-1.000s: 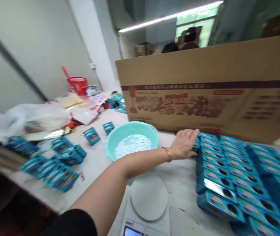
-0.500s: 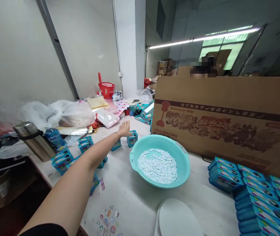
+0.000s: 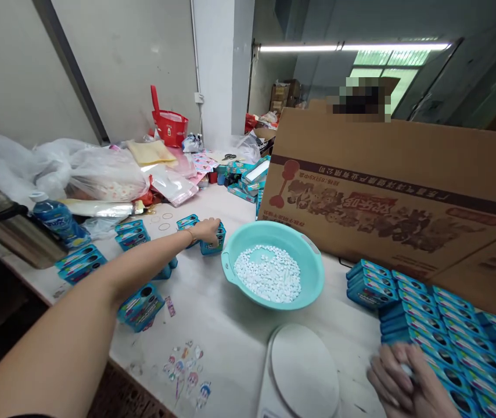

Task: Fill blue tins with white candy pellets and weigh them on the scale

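My left hand (image 3: 207,230) reaches out over the table, its fingers curled over the top of a small blue box (image 3: 212,247) with a printed lid. Another such blue box (image 3: 187,222) stands just beside it. To the right of that hand is a turquoise basin (image 3: 315,276) holding many small white pellets (image 3: 269,273). My right hand (image 3: 398,377), slightly blurred, is closed at the lower right in front of rows of blue boxes (image 3: 439,342). Something small and pale shows between its fingers; I cannot make out what.
A white scale (image 3: 304,368) stands at the near edge, with loose stickers (image 3: 187,371) to its left. More blue boxes (image 3: 141,307), a bottle (image 3: 58,220) and a steel flask (image 3: 17,232) are at left. A large cardboard box (image 3: 383,174) stands behind the basin.
My left hand has come down onto the blue box, its fingers now curled instead of stretched out. My right hand has come into view at lower right. The camera view has shifted.
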`<state>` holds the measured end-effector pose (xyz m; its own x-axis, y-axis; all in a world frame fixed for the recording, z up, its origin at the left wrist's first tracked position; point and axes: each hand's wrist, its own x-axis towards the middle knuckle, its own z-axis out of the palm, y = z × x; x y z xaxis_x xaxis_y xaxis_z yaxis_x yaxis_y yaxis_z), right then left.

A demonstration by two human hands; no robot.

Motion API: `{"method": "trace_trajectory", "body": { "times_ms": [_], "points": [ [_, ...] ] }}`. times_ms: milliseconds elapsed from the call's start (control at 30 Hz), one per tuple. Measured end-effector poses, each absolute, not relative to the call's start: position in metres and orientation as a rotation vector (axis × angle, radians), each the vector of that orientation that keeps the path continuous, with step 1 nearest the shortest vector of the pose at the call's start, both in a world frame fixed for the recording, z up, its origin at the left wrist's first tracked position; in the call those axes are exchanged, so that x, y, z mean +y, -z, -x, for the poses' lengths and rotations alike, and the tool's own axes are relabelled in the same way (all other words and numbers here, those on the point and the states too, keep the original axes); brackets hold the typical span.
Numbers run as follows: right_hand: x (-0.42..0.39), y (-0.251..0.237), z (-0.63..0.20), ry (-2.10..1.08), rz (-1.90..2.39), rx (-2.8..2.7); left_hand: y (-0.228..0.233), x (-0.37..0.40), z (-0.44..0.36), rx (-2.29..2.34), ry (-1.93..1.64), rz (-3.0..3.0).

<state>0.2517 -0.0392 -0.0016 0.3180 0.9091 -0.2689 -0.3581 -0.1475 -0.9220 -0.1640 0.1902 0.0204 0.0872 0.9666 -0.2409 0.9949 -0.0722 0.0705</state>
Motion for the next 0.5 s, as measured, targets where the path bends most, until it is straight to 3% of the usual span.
{"method": "trace_trajectory", "body": {
  "times_ms": [167,267,300,500],
  "points": [
    [0.036,-0.034,-0.174,-1.301,1.116,-1.181,-0.046,0.097,0.175,1.971,0.235,-2.136],
    [0.083,-0.026,-0.127,-1.071,1.306,-1.989,-0.048,0.034,0.166,1.850,0.175,-2.197],
    [0.095,-0.020,-0.113,-0.938,1.391,-2.308,-0.044,0.014,0.160,1.785,0.139,-2.235],
    [0.133,0.012,-0.062,-0.900,1.521,-2.598,0.010,-0.059,0.118,1.610,-0.208,-2.384]
  ]
}}
